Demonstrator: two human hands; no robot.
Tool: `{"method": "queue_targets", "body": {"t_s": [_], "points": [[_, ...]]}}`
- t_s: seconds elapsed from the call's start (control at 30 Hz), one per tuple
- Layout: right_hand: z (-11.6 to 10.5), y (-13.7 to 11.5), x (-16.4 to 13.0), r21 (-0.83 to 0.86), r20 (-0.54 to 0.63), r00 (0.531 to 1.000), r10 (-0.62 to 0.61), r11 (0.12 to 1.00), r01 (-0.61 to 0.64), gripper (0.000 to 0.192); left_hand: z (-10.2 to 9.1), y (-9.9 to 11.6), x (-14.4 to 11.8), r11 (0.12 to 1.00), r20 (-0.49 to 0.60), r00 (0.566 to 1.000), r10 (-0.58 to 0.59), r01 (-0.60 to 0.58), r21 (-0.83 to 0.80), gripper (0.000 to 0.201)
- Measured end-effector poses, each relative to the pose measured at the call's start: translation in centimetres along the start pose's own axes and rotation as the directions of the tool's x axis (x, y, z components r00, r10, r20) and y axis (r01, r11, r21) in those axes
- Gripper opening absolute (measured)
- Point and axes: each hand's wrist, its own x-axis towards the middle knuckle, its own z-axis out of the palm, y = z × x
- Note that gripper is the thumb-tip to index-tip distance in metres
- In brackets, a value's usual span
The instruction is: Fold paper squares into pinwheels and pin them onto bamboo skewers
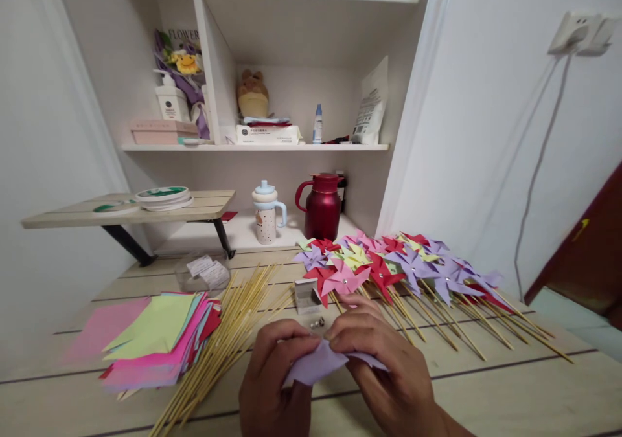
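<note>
- Left hand [272, 375] and right hand [383, 359]: both pinch one lilac paper sheet [318, 362], fingertips meeting at its top fold; the sheet is held just above the counter [510, 385].
- Landmark: the lilac sheet. Just behind it, two small metal pins [317, 323] lie loose on the counter.
- Behind the pins: small open white box [307, 294]; contents not discernible.
- Left of the sheet: loose bundle of bamboo sticks [228, 333], then a stack of coloured paper squares [155, 340].
- Behind and right of the sheet: finished paper pinwheels [398, 262] on sticks, heaped together.
- Further behind, left: clear plastic tub [201, 272] holding white slips.
- Far behind: lidded cup [266, 213] and red jug [321, 207], both closed.
</note>
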Motion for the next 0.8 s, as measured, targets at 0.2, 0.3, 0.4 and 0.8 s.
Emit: {"method": "queue_targets", "body": {"t_s": [0.2,0.3,0.4,0.8], "points": [[0.2,-0.6,0.1,-0.046,-0.010,1.000,0.004,0.999,-0.004,0.033,-1.0,0.2,0.8,0.979,0.070,0.987,0.146,-0.154,0.130,0.025],[0.3,-0.7,0.1,-0.044,-0.025,1.000,0.002,0.999,-0.003,0.032,-0.9,0.6,0.9,0.979,0.059,0.987,0.151,-0.158,0.131,0.025],[0.4,-0.3,0.2,0.035,-0.059,0.993,0.098,0.995,-0.096,0.027,-0.4,0.7,1.0,0.998,0.038,0.999,0.037,-0.038,0.049,0.023],[1.0,0.8,0.1,0.371,0.041,0.821,0.569,0.755,-0.541,0.011,0.7,0.3,1.4,0.872,0.143,0.887,-0.439,0.459,-0.171,0.008]]}}
